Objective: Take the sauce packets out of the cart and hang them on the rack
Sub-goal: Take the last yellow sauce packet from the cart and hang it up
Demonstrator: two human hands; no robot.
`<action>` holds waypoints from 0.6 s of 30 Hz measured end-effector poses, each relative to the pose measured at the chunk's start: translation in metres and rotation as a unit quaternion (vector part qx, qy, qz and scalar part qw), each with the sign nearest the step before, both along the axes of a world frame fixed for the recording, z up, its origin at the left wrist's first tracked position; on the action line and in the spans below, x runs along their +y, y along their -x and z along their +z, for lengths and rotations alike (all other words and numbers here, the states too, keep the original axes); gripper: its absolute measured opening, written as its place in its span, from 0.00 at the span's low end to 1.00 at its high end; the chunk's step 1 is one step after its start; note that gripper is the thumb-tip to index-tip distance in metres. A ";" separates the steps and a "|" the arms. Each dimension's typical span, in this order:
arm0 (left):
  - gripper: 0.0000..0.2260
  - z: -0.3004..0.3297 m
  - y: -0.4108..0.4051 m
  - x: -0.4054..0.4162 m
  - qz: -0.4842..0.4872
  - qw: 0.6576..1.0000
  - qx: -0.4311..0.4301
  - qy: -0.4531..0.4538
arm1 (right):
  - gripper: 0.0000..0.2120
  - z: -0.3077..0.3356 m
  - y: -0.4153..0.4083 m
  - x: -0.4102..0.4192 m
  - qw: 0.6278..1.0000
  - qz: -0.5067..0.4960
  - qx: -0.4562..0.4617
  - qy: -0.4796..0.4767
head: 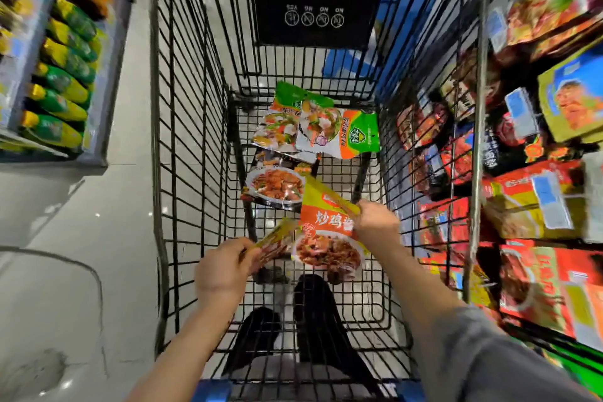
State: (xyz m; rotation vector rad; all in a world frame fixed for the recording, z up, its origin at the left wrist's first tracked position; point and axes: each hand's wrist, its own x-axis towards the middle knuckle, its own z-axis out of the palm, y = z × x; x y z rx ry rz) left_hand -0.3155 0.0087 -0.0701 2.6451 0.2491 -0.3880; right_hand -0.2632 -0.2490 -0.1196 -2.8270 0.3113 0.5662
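I look down into a black wire cart [182, 147]. My right hand [375, 222] grips the top edge of an orange and yellow sauce packet [326, 238], held up inside the cart. My left hand [225, 268] holds another yellow-edged sauce packet [277, 240] seen almost edge-on. On the cart floor lie two green and orange packets [329, 129] and a dark packet [277, 186] showing a plate of food. The rack [541, 192] on the right is hung with red, orange and yellow packets.
A shelf [62, 75] on the left carries green and yellow bags. The cart's folded child seat flap [316, 6] stands at the far end. Grey floor tiles run between shelf and cart. The blue cart handle [212, 390] is at the bottom edge.
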 end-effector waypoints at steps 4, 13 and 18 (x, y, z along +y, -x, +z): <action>0.06 0.026 0.007 -0.001 -0.065 0.993 -0.076 0.065 | 0.09 0.053 0.025 0.014 0.999 0.020 -0.017 -0.026; 0.07 0.121 0.003 -0.006 -0.281 0.933 -0.212 0.070 | 0.11 0.168 0.108 0.031 0.973 -0.109 -0.200 0.020; 0.17 0.189 -0.005 -0.030 -0.432 0.816 -0.380 0.060 | 0.08 0.254 0.151 0.009 0.933 -0.193 -0.298 0.065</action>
